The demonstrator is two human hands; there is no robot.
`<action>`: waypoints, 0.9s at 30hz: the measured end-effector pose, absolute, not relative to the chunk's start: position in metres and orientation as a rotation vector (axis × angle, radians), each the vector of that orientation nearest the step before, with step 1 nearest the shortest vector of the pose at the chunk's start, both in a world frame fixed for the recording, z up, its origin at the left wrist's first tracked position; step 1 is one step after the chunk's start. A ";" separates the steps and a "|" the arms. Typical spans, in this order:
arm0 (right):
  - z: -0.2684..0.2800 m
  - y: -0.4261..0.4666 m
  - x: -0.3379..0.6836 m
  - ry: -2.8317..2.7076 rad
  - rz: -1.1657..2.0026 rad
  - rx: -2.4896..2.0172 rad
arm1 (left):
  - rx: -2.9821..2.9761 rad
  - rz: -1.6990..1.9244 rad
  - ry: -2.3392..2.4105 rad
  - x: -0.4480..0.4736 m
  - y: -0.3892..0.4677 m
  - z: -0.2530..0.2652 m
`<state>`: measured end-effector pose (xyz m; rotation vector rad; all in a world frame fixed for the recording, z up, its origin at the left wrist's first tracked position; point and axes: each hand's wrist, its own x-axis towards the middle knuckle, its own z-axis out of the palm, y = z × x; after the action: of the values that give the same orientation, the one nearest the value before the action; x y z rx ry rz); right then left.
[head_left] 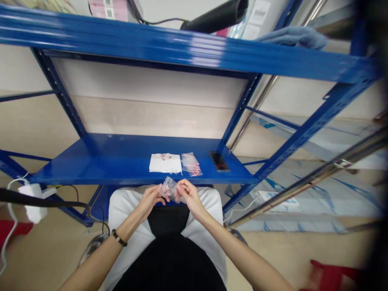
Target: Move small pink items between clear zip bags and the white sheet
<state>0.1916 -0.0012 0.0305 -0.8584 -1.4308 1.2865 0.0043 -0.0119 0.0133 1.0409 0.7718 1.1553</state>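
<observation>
We hold a small clear plastic bag point(169, 186) above our lap, just in front of the edge of the blue shelf point(121, 157); our left hand point(153, 195) grips its left side between thumb and fingers, and our right hand point(188, 192) pinches its right side, the fingertips slightly blurred; the film is crumpled and shiny, and we cannot tell whether anything is inside.

On the shelf we have a second clear bag point(187, 159), lying flat, with small pink pieces point(195, 169) gathered in its lower and right part; just to its left lies a white sheet point(162, 165), perhaps a flat pouch, we cannot tell which, with a few small reddish bits point(164, 159) on its upper part; to the right of the second bag, apart from it, is a dark, pixelated object point(219, 161); on the upper level we see a pink box point(118, 10), partly out of view, its contents hidden.
</observation>
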 end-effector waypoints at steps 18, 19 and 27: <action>0.003 -0.001 0.207 -1.844 0.469 -1.064 | 1.421 1.043 0.949 0.010 -0.002 -0.021; 0.007 -0.007 0.206 -1.904 0.421 -1.035 | 1.428 1.058 0.957 0.010 -0.004 -0.021; 0.005 -0.012 0.197 -2.252 0.159 -0.837 | 1.501 1.038 0.963 0.006 0.003 -0.019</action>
<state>0.1973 -0.0121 0.0045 -0.8375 -2.2525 0.1592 0.0065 0.0031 -0.0192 1.5011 0.9629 1.0380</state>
